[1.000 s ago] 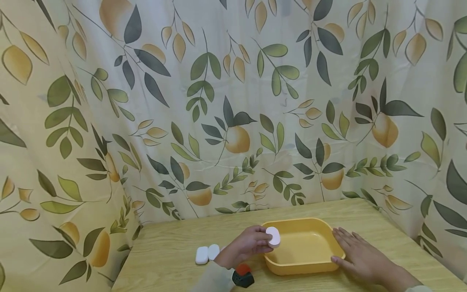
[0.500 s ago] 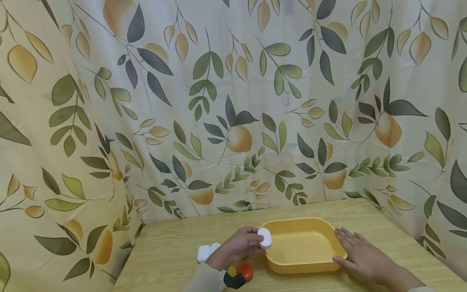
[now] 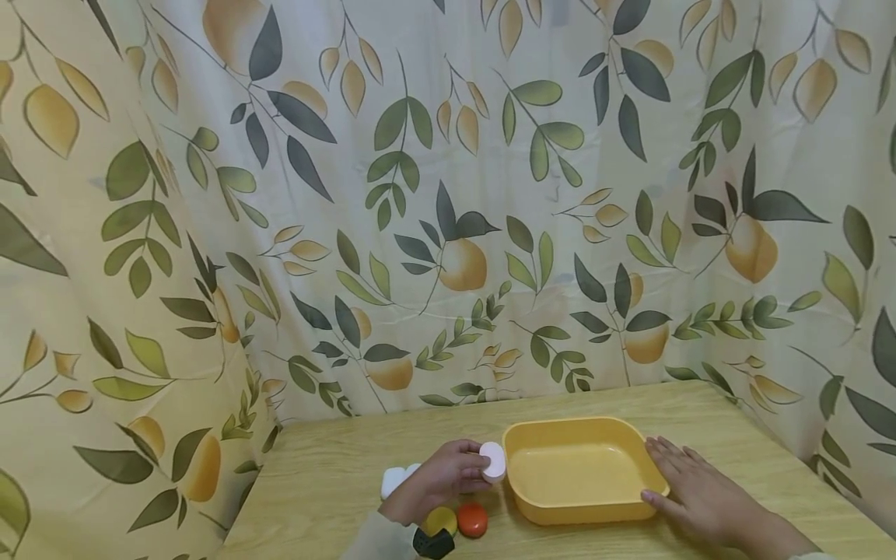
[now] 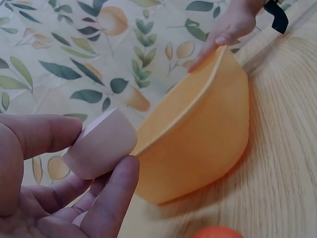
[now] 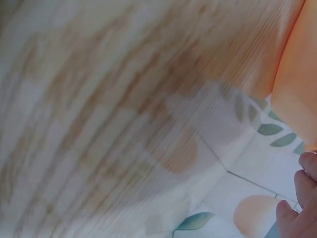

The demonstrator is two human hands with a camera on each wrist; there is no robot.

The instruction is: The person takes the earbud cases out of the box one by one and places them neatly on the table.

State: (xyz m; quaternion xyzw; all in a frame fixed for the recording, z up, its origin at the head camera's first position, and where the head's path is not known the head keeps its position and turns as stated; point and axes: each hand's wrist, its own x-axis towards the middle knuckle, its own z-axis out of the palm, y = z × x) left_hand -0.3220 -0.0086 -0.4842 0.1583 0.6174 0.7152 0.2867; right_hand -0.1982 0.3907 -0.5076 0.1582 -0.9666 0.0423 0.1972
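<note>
My left hand [image 3: 442,476] pinches a pale pink oval block [image 3: 493,463], soap-like in shape, between thumb and fingers. The block is raised beside the left wall of a yellow plastic basin [image 3: 560,513]. In the left wrist view the block [image 4: 104,144] shows a flat top and rounded side, with the basin [image 4: 198,144] behind it. My right hand [image 3: 707,498] lies with its fingers extended along the basin's right rim. The right wrist view catches only part of that hand [image 5: 303,201] and the orange-looking basin wall [image 5: 297,69].
A red round piece [image 3: 472,519] and a yellow round piece [image 3: 441,520] lie near my left wrist. White blocks [image 3: 392,481] sit farther left, partly hidden by that hand. A wooden table [image 3: 336,451] carries everything; a patterned curtain [image 3: 448,327] hangs behind.
My left hand has moved left with the pale pink block, from over the basin's left rim to just outside it. The red and yellow pieces have come into fuller view. The right hand stays on the rim.
</note>
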